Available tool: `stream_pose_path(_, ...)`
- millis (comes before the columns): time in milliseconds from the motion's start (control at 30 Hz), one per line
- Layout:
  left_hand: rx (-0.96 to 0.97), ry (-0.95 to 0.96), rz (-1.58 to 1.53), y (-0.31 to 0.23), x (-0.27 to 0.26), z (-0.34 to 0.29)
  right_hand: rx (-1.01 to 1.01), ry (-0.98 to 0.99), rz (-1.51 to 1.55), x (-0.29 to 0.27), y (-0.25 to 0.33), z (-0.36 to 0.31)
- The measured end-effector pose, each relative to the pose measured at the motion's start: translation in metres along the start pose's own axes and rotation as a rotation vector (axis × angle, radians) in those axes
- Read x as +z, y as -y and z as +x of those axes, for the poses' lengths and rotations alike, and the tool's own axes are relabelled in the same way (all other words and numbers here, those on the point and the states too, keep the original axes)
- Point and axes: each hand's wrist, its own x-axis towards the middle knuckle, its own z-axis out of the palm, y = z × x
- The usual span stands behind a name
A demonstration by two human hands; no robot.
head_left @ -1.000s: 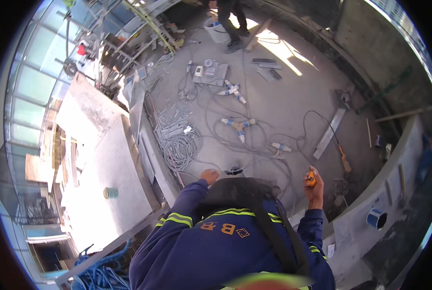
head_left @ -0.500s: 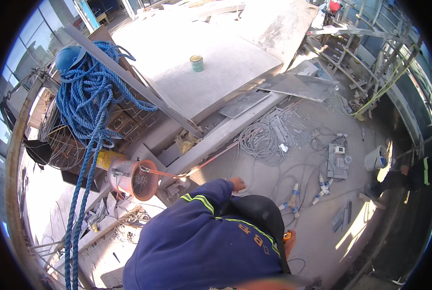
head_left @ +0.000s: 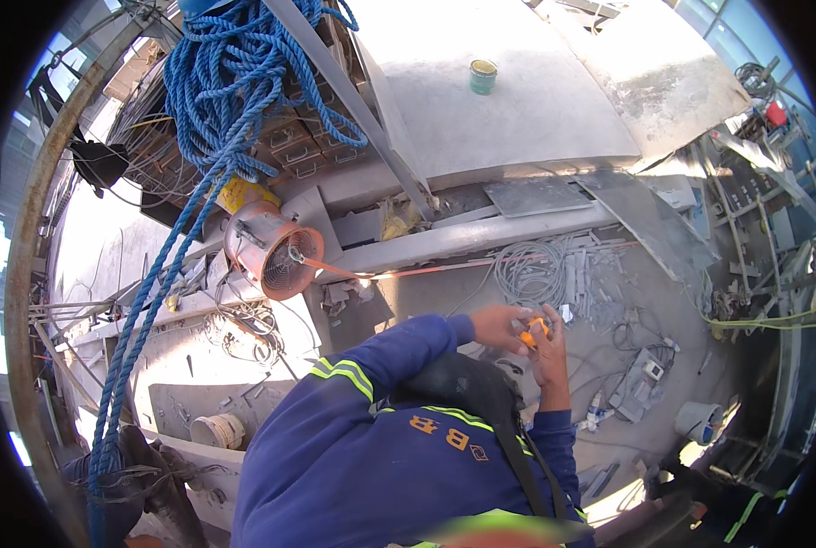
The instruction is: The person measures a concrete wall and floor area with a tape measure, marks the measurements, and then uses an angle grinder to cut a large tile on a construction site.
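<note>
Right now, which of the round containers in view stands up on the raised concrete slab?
The small green tin with the yellow top, alone on the slab's pale surface. The white bucket and the grey bucket both sit lower, down at floor level.

Small orange thing (head_left: 536,331) mostly hidden between our left hand (head_left: 499,326) and right hand (head_left: 548,354); we cannot tell its kind. Blue rope (head_left: 234,82) cut off at far edge. Near edge blurred yellow.

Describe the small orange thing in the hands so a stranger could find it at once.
Start at the round orange fan and follow the grey beam right. Below it, the left hand and right hand meet on a small orange object, the only orange item among grey cables.
</note>
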Motion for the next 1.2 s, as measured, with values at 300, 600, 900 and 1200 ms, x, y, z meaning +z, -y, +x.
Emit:
stream_pose_path(300, -0.172, -0.437, 0.325, 0.000, -0.049, 0.032, 0.178, 0.312, -0.303, 0.011, 0.035, 0.124)
stream_pose_path(600, -0.309, -1.083, -0.311, 0.012, -0.104, 0.044, 0.157, 0.114, -0.659, -0.157, 0.049, 0.230)
stream_pose_path(900, 0.086, -1.433, -0.716, -0.033, -0.294, 0.026, 0.675, -0.522, -0.394, -0.408, -0.048, 0.140)
stream_pose_path(1200, 0.341, -1.535, -0.438, -0.118, -0.554, 0.048, 0.480, -0.547, -0.572, -0.316, -0.091, 0.128)
